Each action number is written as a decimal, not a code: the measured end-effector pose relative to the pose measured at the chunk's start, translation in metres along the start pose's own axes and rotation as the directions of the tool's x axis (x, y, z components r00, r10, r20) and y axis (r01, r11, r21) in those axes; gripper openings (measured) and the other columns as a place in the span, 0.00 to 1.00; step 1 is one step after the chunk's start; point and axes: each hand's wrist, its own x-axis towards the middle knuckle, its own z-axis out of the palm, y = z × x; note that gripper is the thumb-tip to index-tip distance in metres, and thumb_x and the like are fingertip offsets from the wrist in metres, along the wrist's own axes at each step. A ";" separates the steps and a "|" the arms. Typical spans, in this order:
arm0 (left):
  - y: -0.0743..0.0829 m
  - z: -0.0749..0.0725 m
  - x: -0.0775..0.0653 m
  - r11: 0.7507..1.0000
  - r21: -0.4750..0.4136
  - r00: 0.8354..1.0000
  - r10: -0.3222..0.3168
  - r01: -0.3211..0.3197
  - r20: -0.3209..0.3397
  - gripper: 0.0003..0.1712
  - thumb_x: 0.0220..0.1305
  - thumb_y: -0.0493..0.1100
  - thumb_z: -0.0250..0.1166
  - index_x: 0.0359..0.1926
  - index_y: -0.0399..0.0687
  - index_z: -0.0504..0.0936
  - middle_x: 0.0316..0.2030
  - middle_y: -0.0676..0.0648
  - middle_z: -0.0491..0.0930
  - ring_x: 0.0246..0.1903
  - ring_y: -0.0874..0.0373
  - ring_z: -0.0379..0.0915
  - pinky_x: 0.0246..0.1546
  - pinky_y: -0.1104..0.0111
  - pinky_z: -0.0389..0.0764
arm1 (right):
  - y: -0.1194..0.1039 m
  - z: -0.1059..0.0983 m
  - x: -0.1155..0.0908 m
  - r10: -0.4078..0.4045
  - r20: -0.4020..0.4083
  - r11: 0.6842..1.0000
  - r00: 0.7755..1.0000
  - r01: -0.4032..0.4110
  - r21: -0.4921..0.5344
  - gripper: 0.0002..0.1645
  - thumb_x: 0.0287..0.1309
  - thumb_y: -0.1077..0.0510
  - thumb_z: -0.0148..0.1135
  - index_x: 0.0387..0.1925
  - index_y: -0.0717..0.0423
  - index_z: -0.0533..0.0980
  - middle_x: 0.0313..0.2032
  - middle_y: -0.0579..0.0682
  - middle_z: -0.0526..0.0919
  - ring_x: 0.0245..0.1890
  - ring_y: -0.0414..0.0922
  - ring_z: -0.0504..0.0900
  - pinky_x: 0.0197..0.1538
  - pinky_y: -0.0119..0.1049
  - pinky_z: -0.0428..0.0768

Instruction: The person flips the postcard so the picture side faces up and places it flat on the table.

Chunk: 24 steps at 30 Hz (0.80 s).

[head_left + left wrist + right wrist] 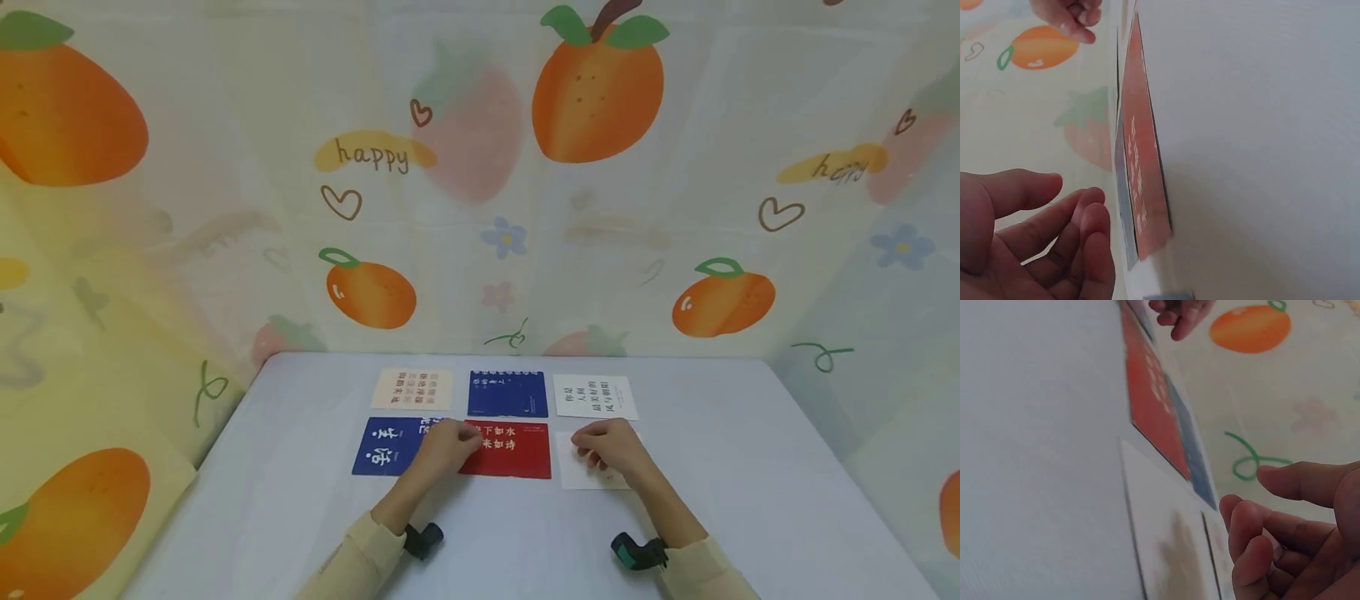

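Two rows of printed cards lie flat on the white table. My left hand (pixel 447 447) hovers over the seam between a blue card (pixel 375 448) and a red card (pixel 517 454) in the front row. Its fingers bend loosely, with a gap between thumb and fingertips and nothing held, as the left wrist view shows. My right hand (pixel 613 443) is above a white card (pixel 579 477) at the front right and covers part of it. In the right wrist view its fingers (pixel 1250 525) are loosely curled and hold nothing; the hand's shadow falls on the white card.
Behind the front row lie a cream card (pixel 412 389), another blue card (pixel 510 396) and a white card with dark lettering (pixel 595 397). A fruit-patterned cloth (pixel 465 250) hangs behind and beside the table (pixel 517 542). Each wrist wears a black camera.
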 end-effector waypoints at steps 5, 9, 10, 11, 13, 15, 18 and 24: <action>0.013 0.011 0.007 0.999 -0.034 1.000 0.028 -0.028 -0.008 0.13 0.64 0.42 0.63 0.45 0.40 0.86 0.42 0.43 0.85 0.40 0.55 0.75 0.42 0.60 0.81 | 0.002 -0.020 -0.001 0.006 -0.007 1.000 1.000 -0.005 0.005 0.15 0.61 0.58 0.61 0.41 0.67 0.82 0.27 0.53 0.82 0.22 0.44 0.77 0.28 0.32 0.75; 0.023 0.026 0.011 0.995 -0.074 0.998 0.059 -0.059 -0.011 0.12 0.64 0.41 0.63 0.45 0.41 0.86 0.41 0.44 0.85 0.39 0.55 0.75 0.41 0.61 0.81 | 0.005 -0.032 -0.002 0.020 -0.011 1.000 1.000 -0.020 -0.002 0.17 0.61 0.58 0.61 0.43 0.69 0.81 0.27 0.51 0.83 0.23 0.43 0.77 0.28 0.32 0.75; 0.027 0.030 0.012 0.995 -0.079 0.998 0.067 -0.067 -0.011 0.12 0.64 0.41 0.63 0.45 0.41 0.86 0.41 0.44 0.86 0.39 0.55 0.75 0.41 0.61 0.82 | 0.006 -0.035 -0.002 0.023 -0.011 1.000 1.000 -0.023 -0.007 0.17 0.61 0.57 0.61 0.44 0.69 0.81 0.28 0.51 0.83 0.23 0.43 0.77 0.28 0.33 0.75; 0.030 0.034 0.013 0.994 -0.073 0.997 0.075 -0.075 -0.011 0.12 0.64 0.41 0.63 0.45 0.41 0.86 0.42 0.44 0.86 0.39 0.55 0.75 0.41 0.62 0.82 | 0.007 -0.038 -0.002 0.029 -0.011 1.000 1.000 -0.029 -0.012 0.18 0.61 0.57 0.61 0.44 0.70 0.81 0.28 0.51 0.83 0.24 0.43 0.77 0.29 0.33 0.76; 0.036 0.042 0.014 0.994 -0.064 0.996 0.087 -0.087 -0.005 0.12 0.63 0.40 0.64 0.46 0.42 0.86 0.42 0.45 0.86 0.39 0.56 0.75 0.39 0.64 0.82 | 0.010 -0.044 -0.003 0.045 -0.018 0.999 0.999 -0.046 -0.027 0.19 0.61 0.56 0.61 0.45 0.70 0.80 0.29 0.52 0.83 0.24 0.43 0.77 0.30 0.33 0.76; 0.041 0.049 0.014 0.994 -0.052 0.995 0.097 -0.097 -0.001 0.12 0.63 0.41 0.64 0.45 0.42 0.87 0.41 0.46 0.86 0.39 0.57 0.75 0.36 0.67 0.81 | 0.014 -0.050 -0.004 0.058 -0.027 0.997 0.998 -0.059 -0.044 0.21 0.62 0.55 0.61 0.46 0.71 0.79 0.30 0.54 0.83 0.25 0.43 0.77 0.30 0.33 0.76; 0.048 0.058 0.014 0.994 -0.044 0.995 0.104 -0.105 -0.007 0.12 0.62 0.41 0.65 0.45 0.43 0.87 0.40 0.47 0.86 0.38 0.58 0.75 0.32 0.70 0.80 | 0.020 -0.060 -0.006 0.079 -0.044 0.994 0.996 -0.082 -0.067 0.23 0.63 0.54 0.60 0.47 0.73 0.78 0.31 0.56 0.83 0.25 0.44 0.77 0.31 0.34 0.77; 0.058 0.073 0.016 0.993 -0.036 0.993 0.114 -0.115 -0.012 0.11 0.62 0.41 0.65 0.42 0.42 0.88 0.37 0.47 0.87 0.34 0.60 0.76 0.31 0.70 0.81 | 0.034 -0.072 -0.009 0.115 -0.068 0.988 0.991 -0.122 -0.098 0.24 0.63 0.55 0.59 0.50 0.74 0.76 0.33 0.57 0.83 0.26 0.44 0.77 0.31 0.34 0.77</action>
